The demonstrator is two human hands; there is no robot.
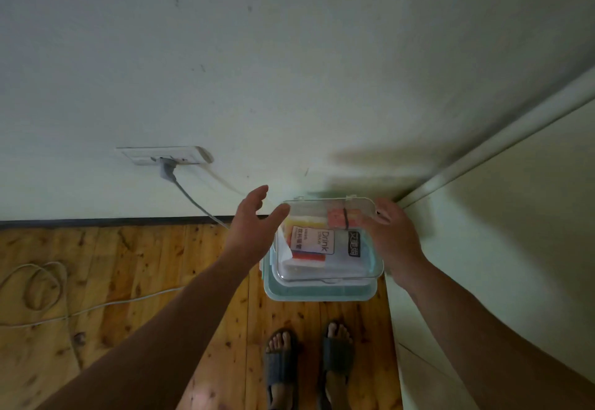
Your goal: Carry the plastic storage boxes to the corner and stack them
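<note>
Nearest to us, below and between the two forearms, two feet in dark open-toed slippers [336, 353] stand on a knotty wooden floor [128, 265]. Both bare arms reach forward from the bottom corners. Between the hands, just ahead of the toes, sits a stack of two plastic storage boxes on the floor: a larger pale teal box [322, 293] underneath and a smaller clear box [328, 268] on top of it, its lid on. Through the clear lid we see a white packet printed "Drink" [323, 242], an orange packet with a dark band round it, and a dark label. The left hand [254, 226] hangs at the left side of the clear box, palm turned toward it, fingers spread and loosely bent, holding nothing. The right hand [394, 239] is at the box's right side, back toward us, fingers relaxed near the far right corner of the lid, gripping nothing; we cannot tell whether either hand touches the box. Far to the left of the left hand, a thin white cable [42, 284] lies in loops on the floor. Beyond the hands, a dark skirting strip [96, 222] meets a pale wall [289, 55]. Up and left of the left hand, a grey plug [169, 170] sits in a white socket plate [190, 153], its cord running down toward the boxes. Right of the right hand, a pale panel [499, 248] forms the corner.
</note>
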